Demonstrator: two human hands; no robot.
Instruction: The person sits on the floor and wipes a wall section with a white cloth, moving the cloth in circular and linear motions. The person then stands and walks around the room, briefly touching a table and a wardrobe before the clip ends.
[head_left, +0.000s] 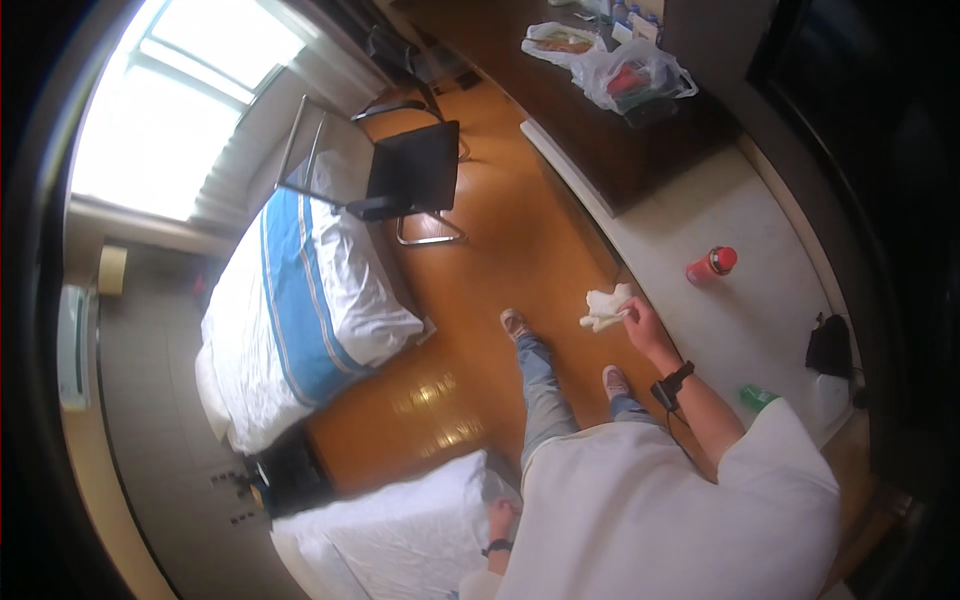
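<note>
My right hand (641, 322) grips a crumpled white cloth or tissue (604, 307) by its edge, above the wooden floor beside the pale counter. On that counter (701, 330), up and to the right of the hand, a red bottle (705, 267) with a red cap stands upright. My left hand (505, 512) is low in the view, by the corner of the white-covered near bed (397, 525). Its fingers look curled; whether anything is in them cannot be made out.
A far bed (247, 330) with a blue runner stands at left, a black chair (412, 165) beside it. Plastic bags (630, 75) lie on the dark desk (525, 52). A green bottle (757, 397) and a black item (829, 346) are on the counter. A black nightstand (292, 469) sits between the beds.
</note>
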